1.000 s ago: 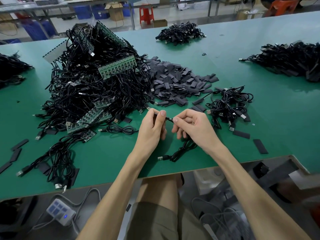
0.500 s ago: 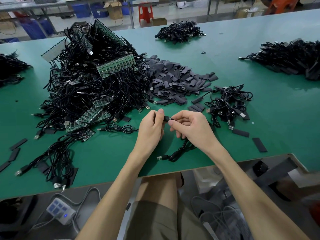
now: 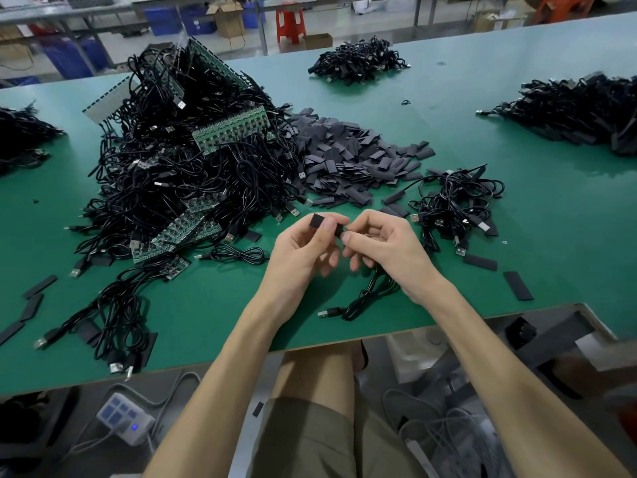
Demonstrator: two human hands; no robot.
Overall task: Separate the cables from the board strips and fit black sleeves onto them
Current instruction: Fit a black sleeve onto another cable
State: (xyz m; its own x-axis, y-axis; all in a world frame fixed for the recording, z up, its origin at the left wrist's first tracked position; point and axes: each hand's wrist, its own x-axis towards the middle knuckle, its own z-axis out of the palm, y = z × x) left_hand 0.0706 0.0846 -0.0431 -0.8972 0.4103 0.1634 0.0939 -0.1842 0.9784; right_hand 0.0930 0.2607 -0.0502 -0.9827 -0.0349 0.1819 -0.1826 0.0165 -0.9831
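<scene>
While right hand (image 3: 386, 250) feeds cable (image 3: 370, 294), left fingers (image 3: 327, 225) pinch sleeve (image 3: 317, 221).

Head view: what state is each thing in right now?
Left hand: pinching the black sleeve.
Right hand: holding the cable at the sleeve's mouth.
Cable: bundle and plug resting on the table.
Board strips: buried in tangled cables.
Loose sleeves: heaped, unused.

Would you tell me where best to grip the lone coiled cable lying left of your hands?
Probably pinch the coiled cable at its bunched middle, from above: it lies flat on the table, apart from the big pile, its plug pointing left.
</scene>
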